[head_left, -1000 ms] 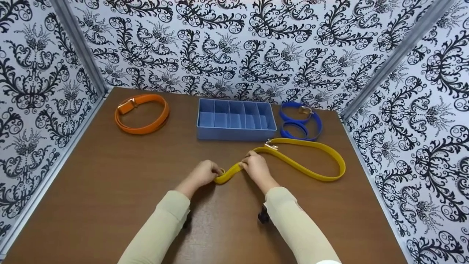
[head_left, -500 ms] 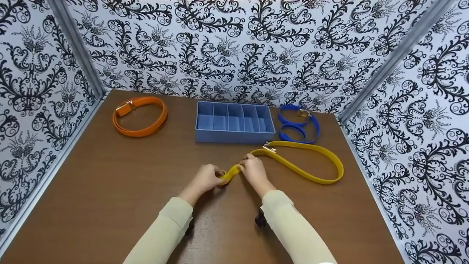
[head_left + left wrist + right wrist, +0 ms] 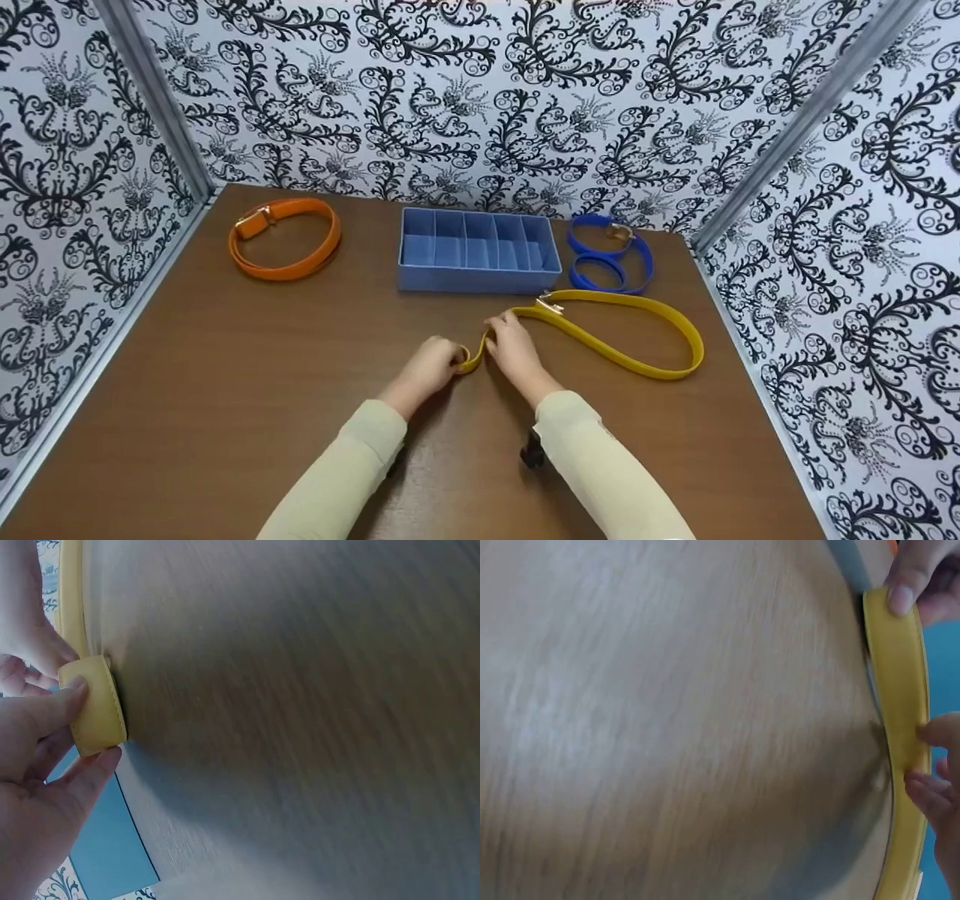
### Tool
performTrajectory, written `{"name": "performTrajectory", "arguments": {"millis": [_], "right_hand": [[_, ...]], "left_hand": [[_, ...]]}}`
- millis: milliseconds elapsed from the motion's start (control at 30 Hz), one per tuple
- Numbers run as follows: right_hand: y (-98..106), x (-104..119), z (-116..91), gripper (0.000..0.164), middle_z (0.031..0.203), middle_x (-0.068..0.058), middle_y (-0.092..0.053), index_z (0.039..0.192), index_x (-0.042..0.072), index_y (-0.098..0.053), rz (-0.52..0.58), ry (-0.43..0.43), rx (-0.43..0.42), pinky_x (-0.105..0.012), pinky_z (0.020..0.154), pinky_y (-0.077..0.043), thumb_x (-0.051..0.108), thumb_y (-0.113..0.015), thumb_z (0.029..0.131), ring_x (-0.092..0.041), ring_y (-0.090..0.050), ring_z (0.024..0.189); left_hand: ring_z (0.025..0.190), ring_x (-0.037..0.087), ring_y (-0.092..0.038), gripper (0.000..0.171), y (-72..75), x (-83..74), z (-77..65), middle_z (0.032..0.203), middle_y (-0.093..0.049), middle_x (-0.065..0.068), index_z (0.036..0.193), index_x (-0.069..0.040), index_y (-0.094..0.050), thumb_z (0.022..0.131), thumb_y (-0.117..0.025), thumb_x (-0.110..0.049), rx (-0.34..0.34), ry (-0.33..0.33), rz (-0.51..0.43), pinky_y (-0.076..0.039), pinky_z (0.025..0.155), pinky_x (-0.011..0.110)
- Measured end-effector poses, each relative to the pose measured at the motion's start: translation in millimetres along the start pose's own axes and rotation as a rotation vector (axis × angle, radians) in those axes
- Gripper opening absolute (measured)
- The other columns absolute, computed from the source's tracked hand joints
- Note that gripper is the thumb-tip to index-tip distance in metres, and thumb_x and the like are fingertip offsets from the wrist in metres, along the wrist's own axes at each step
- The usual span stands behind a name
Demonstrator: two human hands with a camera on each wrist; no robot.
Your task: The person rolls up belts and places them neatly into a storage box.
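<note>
A yellow belt lies on the brown table, its long loop spread to the right and its metal buckle near the box. My left hand pinches the curled end of the belt between thumb and fingers; in the left wrist view the folded yellow end shows between them. Just to the right, my right hand holds the strap between thumb and fingers. Between the two hands the strap bends in an S. In the right wrist view the strap stands on its edge, with fingertips of both hands on it.
A blue box with several compartments stands at the back middle. An orange belt, coiled, lies at the back left. To the box's right is a blue belt in loops. Patterned walls enclose the table.
My left hand has moved slightly right, toward the right hand, rolling up the belt's end. The strap between the hands is shorter and more bent. The head view has shifted a little.
</note>
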State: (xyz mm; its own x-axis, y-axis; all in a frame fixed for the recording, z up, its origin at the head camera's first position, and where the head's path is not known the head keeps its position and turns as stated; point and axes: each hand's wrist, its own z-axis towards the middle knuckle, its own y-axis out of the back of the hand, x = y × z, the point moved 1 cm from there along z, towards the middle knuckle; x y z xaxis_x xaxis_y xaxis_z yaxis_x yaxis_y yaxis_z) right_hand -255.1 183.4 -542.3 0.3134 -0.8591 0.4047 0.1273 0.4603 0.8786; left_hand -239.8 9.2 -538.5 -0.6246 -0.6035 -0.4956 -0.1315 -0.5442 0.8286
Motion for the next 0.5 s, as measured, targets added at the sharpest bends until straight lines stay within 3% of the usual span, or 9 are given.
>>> {"name": "performTrajectory", "arguments": {"millis": [200,367,500], "right_hand": [[3,10,-3,0.022,0.094,-0.011,-0.061,0.098,0.001,-0.064,0.077,0.101,0.046,-0.040,0.081,-0.050,-0.007,-0.069,0.078,-0.027,-0.060,0.089],[3,14,-5,0.036,0.105,-0.013,-0.063,0.106,0.000,-0.065,0.152,0.192,0.154,-0.040,0.088,-0.048,-0.013,-0.066,0.073,-0.027,-0.059,0.099],[2,16,-8,0.047,0.114,-0.012,-0.063,0.116,0.002,-0.061,0.225,0.177,0.246,-0.041,0.092,-0.046,-0.009,-0.068,0.072,-0.026,-0.058,0.106]], "left_hand": [[0.061,0.020,-0.051,0.022,-2.3,1.8,1.4,0.057,-0.050,-0.002,0.059,-0.005,-0.062,0.074,-0.070,0.009,-0.052,-0.060,0.012,-0.045,0.065,0.036],[0.064,0.023,-0.056,0.021,-3.2,4.1,2.2,0.062,-0.056,0.002,0.061,-0.004,-0.065,0.073,-0.070,0.012,-0.087,-0.114,0.007,-0.048,0.065,0.037],[0.071,0.025,-0.055,0.020,-4.7,5.3,0.8,0.071,-0.065,0.004,0.062,-0.008,-0.067,0.072,-0.074,0.008,-0.117,-0.103,0.051,-0.047,0.068,0.037]]}}
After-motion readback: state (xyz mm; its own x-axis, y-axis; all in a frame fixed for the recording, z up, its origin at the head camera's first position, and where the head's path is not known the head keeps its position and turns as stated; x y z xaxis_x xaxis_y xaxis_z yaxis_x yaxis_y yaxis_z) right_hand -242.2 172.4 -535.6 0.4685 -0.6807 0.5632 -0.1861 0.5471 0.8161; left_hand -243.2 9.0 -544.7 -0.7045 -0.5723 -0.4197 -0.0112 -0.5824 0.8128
